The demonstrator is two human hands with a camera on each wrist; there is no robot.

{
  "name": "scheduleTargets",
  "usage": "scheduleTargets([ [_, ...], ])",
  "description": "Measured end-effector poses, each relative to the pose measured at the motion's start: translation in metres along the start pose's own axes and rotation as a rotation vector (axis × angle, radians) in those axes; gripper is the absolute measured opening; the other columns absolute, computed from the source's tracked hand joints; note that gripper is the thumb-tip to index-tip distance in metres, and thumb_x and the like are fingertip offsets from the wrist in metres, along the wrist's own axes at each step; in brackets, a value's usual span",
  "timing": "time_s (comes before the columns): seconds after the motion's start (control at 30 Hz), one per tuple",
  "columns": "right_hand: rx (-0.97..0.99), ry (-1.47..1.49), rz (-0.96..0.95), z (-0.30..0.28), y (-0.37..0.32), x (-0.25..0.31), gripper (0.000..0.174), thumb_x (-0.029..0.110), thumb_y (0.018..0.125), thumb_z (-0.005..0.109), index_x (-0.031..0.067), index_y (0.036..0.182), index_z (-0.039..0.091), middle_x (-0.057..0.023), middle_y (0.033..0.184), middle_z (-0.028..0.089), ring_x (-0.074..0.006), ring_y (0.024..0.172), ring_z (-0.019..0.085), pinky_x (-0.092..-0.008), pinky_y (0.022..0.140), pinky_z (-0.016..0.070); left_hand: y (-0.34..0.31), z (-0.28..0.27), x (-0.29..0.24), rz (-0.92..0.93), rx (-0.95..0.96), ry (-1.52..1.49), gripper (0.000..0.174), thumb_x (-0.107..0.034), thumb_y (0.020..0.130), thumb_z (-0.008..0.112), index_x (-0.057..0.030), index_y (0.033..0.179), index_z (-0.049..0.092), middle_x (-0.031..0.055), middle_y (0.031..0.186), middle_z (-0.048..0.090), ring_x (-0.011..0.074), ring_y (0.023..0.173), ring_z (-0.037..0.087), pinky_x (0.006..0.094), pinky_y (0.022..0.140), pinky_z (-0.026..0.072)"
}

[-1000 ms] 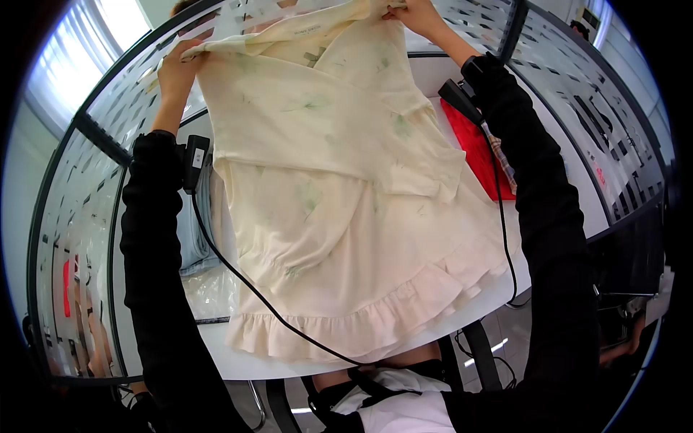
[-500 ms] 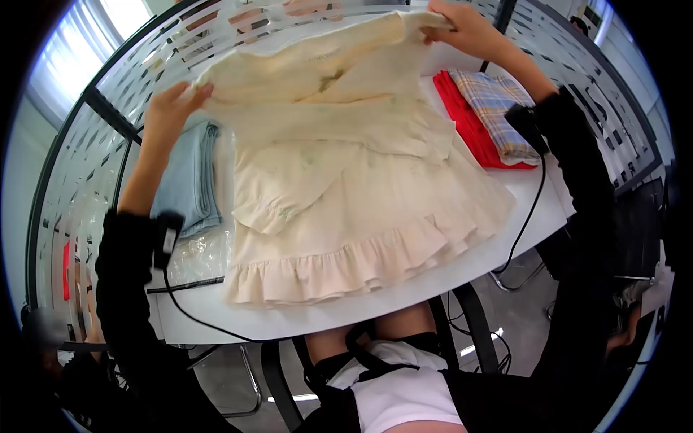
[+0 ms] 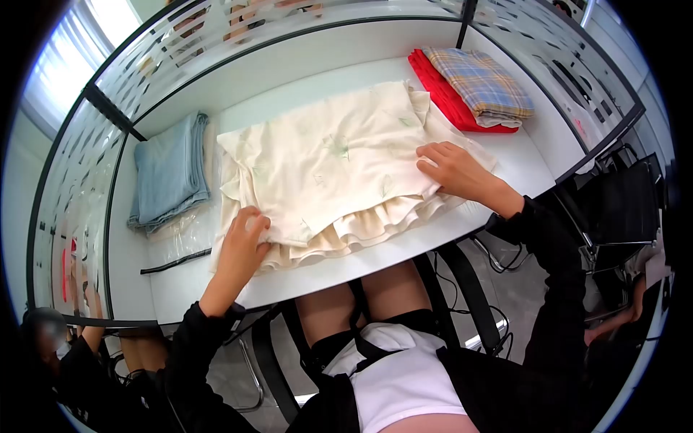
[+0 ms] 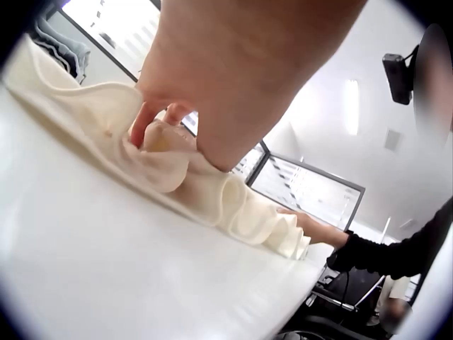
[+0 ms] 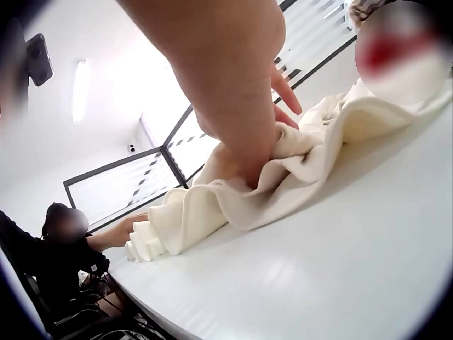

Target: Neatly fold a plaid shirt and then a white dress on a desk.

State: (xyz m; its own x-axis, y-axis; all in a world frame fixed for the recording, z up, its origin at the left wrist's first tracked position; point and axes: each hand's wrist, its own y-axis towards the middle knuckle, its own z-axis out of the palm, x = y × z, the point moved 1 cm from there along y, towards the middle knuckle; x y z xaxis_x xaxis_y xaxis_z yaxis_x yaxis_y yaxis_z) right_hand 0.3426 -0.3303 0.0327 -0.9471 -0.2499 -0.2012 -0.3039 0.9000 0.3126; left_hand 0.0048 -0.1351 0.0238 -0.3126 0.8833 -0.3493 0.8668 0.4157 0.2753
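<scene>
A cream dress (image 3: 310, 151) with pale green leaf prints lies folded over on the white table, its ruffled hem (image 3: 368, 224) peeking out along the front. At the fold's front left corner, my left hand (image 3: 242, 249) grips the cloth with bent fingers. My right hand (image 3: 458, 172) holds the dress near its front right side, fingers over the top. Ruffles of the dress (image 4: 244, 216) stand in waves beside the left hand in the left wrist view. Bunched cloth (image 5: 290, 145) sits against the right hand's fingers in the right wrist view; the thumb is largely hidden.
Folded light blue jeans (image 3: 170, 169) rest on a clear plastic bag (image 3: 180, 234) at the left. A plaid folded garment (image 3: 480, 83) lies on a red one (image 3: 444, 94) at the back right. Low partition walls (image 3: 289, 61) enclose the table's back and sides.
Both hands have come down from the far side toward me, bringing the dress's neckline end over its lower half. The held-up dress now lies doubled on the table.
</scene>
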Motion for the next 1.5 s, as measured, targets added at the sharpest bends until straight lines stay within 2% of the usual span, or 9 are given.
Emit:
scheduleTargets([
  [0.3, -0.112, 0.035, 0.114, -0.038, 0.011, -0.005, 0.028, -0.001, 0.056, 0.064, -0.0002, 0.082, 0.052, -0.0079, 0.093, 0.056, -0.0257, 0.086, 0.055, -0.0323, 0.070, 0.0438, 0.010, -0.041, -0.012, 0.055, -0.221, -0.021, 0.025, 0.009, 0.064, 0.059, -0.0021, 0.085, 0.049, 0.0128, 0.106, 0.050, 0.0325, 0.091, 0.055, 0.0337, 0.072, 0.0447],
  [0.63, 0.183, 0.173, 0.023, -0.012, -0.025, 0.023, 0.030, 0.002, 0.057, 0.063, -0.0007, 0.085, 0.051, -0.0128, 0.099, 0.054, -0.0279, 0.095, 0.052, -0.0352, 0.082, 0.0413, -0.034, -0.013, -0.011, 0.061, 0.130, -0.111, 0.022, 0.002, 0.068, 0.061, -0.0044, 0.087, 0.052, 0.0132, 0.117, 0.043, 0.0334, 0.092, 0.051, 0.0355, 0.077, 0.0420],
  [0.83, 0.128, 0.205, 0.092, -0.003, -0.026, 0.023, 0.043, 0.005, 0.056, 0.068, -0.0012, 0.094, 0.049, -0.0179, 0.112, 0.047, -0.0315, 0.102, 0.048, -0.0368, 0.083, 0.0428, -0.032, -0.015, -0.011, -0.024, 0.254, -0.132, 0.024, 0.000, 0.065, 0.063, -0.0057, 0.085, 0.053, 0.0142, 0.122, 0.042, 0.0314, 0.085, 0.053, 0.0349, 0.075, 0.0434],
  [0.97, -0.034, 0.100, 0.439, 0.004, -0.036, 0.035, 0.052, 0.010, 0.060, 0.070, 0.0011, 0.104, 0.045, -0.0215, 0.109, 0.048, -0.0335, 0.099, 0.050, -0.0391, 0.079, 0.0458, -0.034, -0.005, -0.007, 0.047, 0.154, -0.115, 0.023, 0.000, 0.062, 0.062, -0.0067, 0.081, 0.052, 0.0116, 0.124, 0.042, 0.0249, 0.068, 0.050, 0.0322, 0.068, 0.0424],
  [1.07, 0.321, 0.043, 0.850, -0.007, -0.038, 0.044, 0.052, 0.012, 0.061, 0.070, 0.0016, 0.105, 0.043, -0.0196, 0.094, 0.053, -0.0327, 0.089, 0.055, -0.0401, 0.070, 0.0478, -0.035, -0.003, -0.007, 0.050, 0.148, -0.095, 0.023, 0.000, 0.061, 0.062, -0.0067, 0.081, 0.052, 0.0124, 0.125, 0.042, 0.0251, 0.068, 0.050, 0.0325, 0.067, 0.0426],
  [1.1, 0.221, 0.015, 0.791, -0.006, -0.043, 0.047, 0.051, 0.011, 0.062, 0.069, 0.0026, 0.105, 0.043, -0.0169, 0.083, 0.054, -0.0326, 0.080, 0.057, -0.0405, 0.064, 0.0476, -0.035, -0.002, -0.005, 0.061, 0.142, -0.081, 0.024, 0.000, 0.060, 0.062, -0.0067, 0.081, 0.052, 0.0128, 0.125, 0.042, 0.0250, 0.067, 0.050, 0.0327, 0.067, 0.0429],
  [1.17, 0.261, 0.096, 0.800, -0.007, -0.044, 0.051, 0.048, 0.009, 0.064, 0.068, 0.0035, 0.105, 0.043, -0.0176, 0.083, 0.054, -0.0335, 0.081, 0.057, -0.0408, 0.064, 0.0474, -0.034, -0.004, -0.008, 0.003, 0.221, -0.073, 0.022, -0.001, 0.063, 0.062, -0.0065, 0.082, 0.052, 0.0169, 0.125, 0.039, 0.0381, 0.106, 0.046, 0.0391, 0.085, 0.0414],
  [1.4, 0.050, 0.039, 0.515, 0.015, -0.064, 0.050, 0.036, 0.007, 0.070, 0.062, -0.0002, 0.100, 0.043, -0.0244, 0.097, 0.054, -0.0406, 0.087, 0.054, -0.0448, 0.070, 0.0455, -0.035, -0.003, -0.008, 0.001, 0.220, -0.069, 0.023, -0.001, 0.063, 0.062, -0.0066, 0.082, 0.052, 0.0169, 0.127, 0.038, 0.0383, 0.106, 0.046, 0.0395, 0.085, 0.0414],
  [1.5, 0.174, 0.476, 0.692, -0.005, -0.057, 0.034, 0.031, 0.008, 0.072, 0.060, -0.0023, 0.096, 0.043, -0.0257, 0.106, 0.050, -0.0414, 0.093, 0.052, -0.0451, 0.073, 0.0436, -0.035, -0.002, -0.008, 0.002, 0.224, -0.072, 0.023, -0.001, 0.063, 0.062, -0.0064, 0.083, 0.052, 0.0170, 0.127, 0.038, 0.0383, 0.105, 0.047, 0.0390, 0.084, 0.0420],
])
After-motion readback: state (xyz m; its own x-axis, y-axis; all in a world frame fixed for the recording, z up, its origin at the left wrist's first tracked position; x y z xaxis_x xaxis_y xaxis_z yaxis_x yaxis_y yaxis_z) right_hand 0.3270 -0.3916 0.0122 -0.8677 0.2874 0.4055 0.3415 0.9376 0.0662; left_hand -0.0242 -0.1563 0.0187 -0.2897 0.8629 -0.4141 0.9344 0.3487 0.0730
